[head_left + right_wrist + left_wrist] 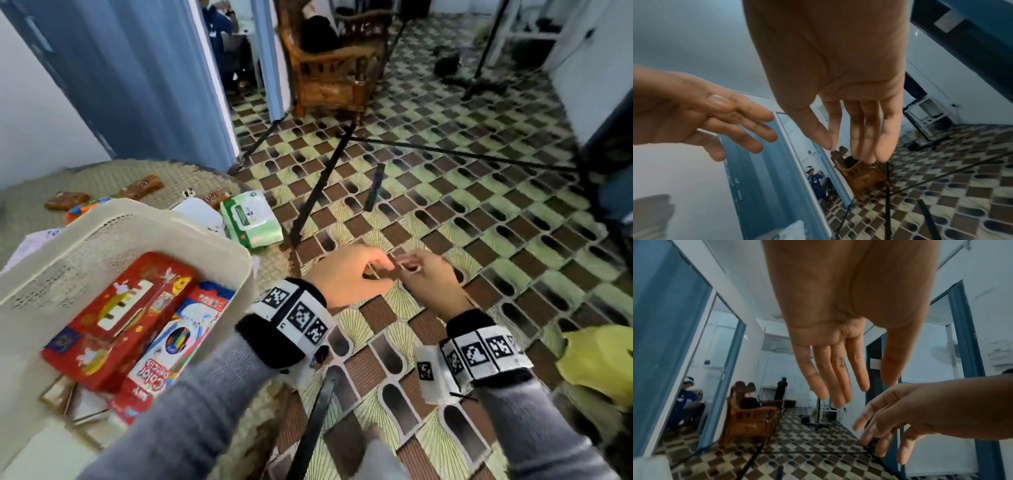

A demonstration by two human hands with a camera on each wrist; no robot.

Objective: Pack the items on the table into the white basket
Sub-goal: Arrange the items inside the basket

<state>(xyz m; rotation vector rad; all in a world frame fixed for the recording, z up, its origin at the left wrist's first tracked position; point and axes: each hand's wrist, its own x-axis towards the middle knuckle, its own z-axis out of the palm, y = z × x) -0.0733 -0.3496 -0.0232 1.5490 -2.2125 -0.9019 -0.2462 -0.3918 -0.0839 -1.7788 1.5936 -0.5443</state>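
Note:
The white basket (144, 219) stands at the left on the woven table and holds a red pencil case (116, 318) and a box of colour pencils (178, 346). Behind it on the table lie a green wet-wipes pack (251, 219), two brown snack bars (142, 186) (66, 200) and an orange item (82, 209). Both hands hover over the tiled floor to the right of the table, fingertips almost meeting. My left hand (383, 274) (838, 386) and my right hand (414, 270) (851, 142) have relaxed, nearly straight fingers and hold nothing.
A wooden armchair (329, 68) stands farther back by a blue door (137, 78), with a person seated beyond the doorway. Black tripod legs (318, 192) cross the patterned floor. A yellow object (596, 363) lies at the lower right.

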